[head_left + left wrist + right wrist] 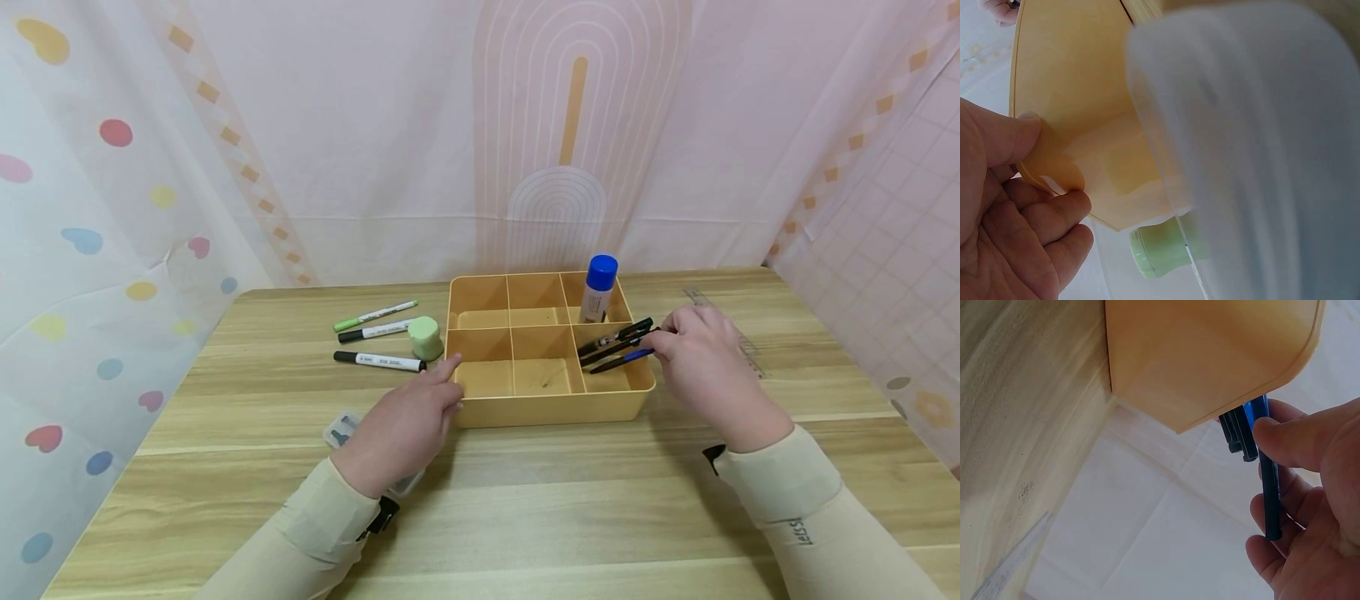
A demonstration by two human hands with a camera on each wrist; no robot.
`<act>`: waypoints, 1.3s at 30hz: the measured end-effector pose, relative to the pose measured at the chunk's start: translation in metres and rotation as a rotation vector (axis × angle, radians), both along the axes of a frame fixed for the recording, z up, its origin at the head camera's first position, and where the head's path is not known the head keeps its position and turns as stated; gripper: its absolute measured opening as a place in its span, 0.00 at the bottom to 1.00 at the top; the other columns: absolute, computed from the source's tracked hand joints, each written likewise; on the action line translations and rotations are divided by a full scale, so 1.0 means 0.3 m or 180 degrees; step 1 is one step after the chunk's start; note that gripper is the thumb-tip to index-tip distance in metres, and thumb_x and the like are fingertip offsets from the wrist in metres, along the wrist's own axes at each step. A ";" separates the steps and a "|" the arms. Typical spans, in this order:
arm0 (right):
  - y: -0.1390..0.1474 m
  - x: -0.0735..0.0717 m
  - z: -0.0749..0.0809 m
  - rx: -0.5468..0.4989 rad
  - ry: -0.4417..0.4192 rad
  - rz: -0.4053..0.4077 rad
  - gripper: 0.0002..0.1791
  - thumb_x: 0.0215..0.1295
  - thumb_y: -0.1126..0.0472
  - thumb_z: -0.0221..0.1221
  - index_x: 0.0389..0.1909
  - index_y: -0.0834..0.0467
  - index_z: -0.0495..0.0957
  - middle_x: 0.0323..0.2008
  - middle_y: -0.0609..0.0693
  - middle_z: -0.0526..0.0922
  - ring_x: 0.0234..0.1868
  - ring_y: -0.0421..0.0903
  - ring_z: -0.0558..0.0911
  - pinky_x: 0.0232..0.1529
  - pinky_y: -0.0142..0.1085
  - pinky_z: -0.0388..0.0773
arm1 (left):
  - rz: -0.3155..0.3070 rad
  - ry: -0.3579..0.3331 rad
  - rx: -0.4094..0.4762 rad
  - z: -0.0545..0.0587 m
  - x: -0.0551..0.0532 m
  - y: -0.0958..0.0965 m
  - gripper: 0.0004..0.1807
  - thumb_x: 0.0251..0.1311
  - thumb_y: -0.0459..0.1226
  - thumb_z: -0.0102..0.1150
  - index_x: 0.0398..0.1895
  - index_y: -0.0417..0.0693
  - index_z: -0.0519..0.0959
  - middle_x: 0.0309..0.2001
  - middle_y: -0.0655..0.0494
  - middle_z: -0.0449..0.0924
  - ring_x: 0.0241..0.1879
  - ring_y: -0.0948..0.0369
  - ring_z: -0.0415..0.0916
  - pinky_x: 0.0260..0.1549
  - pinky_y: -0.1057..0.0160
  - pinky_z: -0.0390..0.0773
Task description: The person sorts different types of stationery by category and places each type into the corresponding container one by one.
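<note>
A yellow six-compartment organizer box [551,412] stands on the table. At its front left corner my left hand [405,425] grips the rim, thumb against the outer wall in the left wrist view. Over the right side, my right hand [708,371] pinches a blue-and-black pen [1268,481] between thumb and fingers. The pen's other end slants into the front right compartment. Black pens [617,336] lean there beside it, sticking out over the rim. A glue stick [597,292] with a blue cap stands upright in the back right compartment.
Left of the box lie a green marker [375,314], two black-capped markers [382,361] and a pale green waisted object [425,337]. A translucent case [341,427] is partly under my left forearm. To the right, my hand partly covers a clear ruler [750,354].
</note>
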State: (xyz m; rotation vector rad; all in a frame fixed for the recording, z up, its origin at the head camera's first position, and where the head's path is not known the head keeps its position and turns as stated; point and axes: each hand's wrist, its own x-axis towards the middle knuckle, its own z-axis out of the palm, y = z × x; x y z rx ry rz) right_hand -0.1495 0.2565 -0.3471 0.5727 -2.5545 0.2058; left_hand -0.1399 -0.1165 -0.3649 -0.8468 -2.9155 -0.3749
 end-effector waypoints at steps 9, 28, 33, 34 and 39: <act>-0.004 0.001 -0.003 0.0091 -0.0154 0.0039 0.12 0.59 0.76 0.67 0.38 0.57 0.90 0.34 0.55 0.77 0.43 0.61 0.74 0.51 0.55 0.72 | -0.0025 0.0058 0.0012 0.002 -0.001 0.001 0.09 0.76 0.35 0.57 0.34 0.47 0.82 0.75 0.42 0.72 0.72 0.46 0.75 0.59 0.47 0.84; -0.025 0.005 -0.012 0.0256 -0.0219 0.0012 0.16 0.61 0.77 0.63 0.44 0.60 0.91 0.35 0.54 0.77 0.42 0.57 0.72 0.46 0.48 0.70 | -0.0023 0.0028 0.0003 0.000 -0.003 0.000 0.09 0.76 0.36 0.57 0.34 0.48 0.82 0.76 0.42 0.71 0.72 0.45 0.74 0.60 0.46 0.84; -0.030 0.007 -0.010 0.0208 -0.0314 0.0055 0.18 0.60 0.79 0.61 0.45 0.61 0.90 0.35 0.53 0.78 0.43 0.57 0.72 0.48 0.49 0.71 | -0.0018 0.0017 0.0000 0.000 -0.003 0.001 0.09 0.76 0.36 0.57 0.35 0.47 0.82 0.76 0.42 0.71 0.72 0.45 0.74 0.60 0.46 0.83; -0.031 0.007 -0.010 0.0199 -0.0318 0.0066 0.18 0.59 0.80 0.61 0.44 0.61 0.90 0.35 0.53 0.78 0.43 0.57 0.73 0.48 0.49 0.71 | -0.0016 0.0014 0.0002 0.000 -0.003 0.001 0.09 0.76 0.36 0.57 0.35 0.47 0.82 0.76 0.42 0.71 0.72 0.45 0.74 0.60 0.46 0.83; -0.034 0.006 -0.007 0.0192 -0.0340 0.0053 0.20 0.58 0.81 0.60 0.44 0.60 0.91 0.36 0.53 0.80 0.45 0.58 0.76 0.51 0.50 0.74 | -0.0014 0.0010 0.0014 0.000 -0.003 0.001 0.09 0.76 0.36 0.57 0.35 0.47 0.82 0.76 0.42 0.71 0.72 0.45 0.74 0.59 0.46 0.84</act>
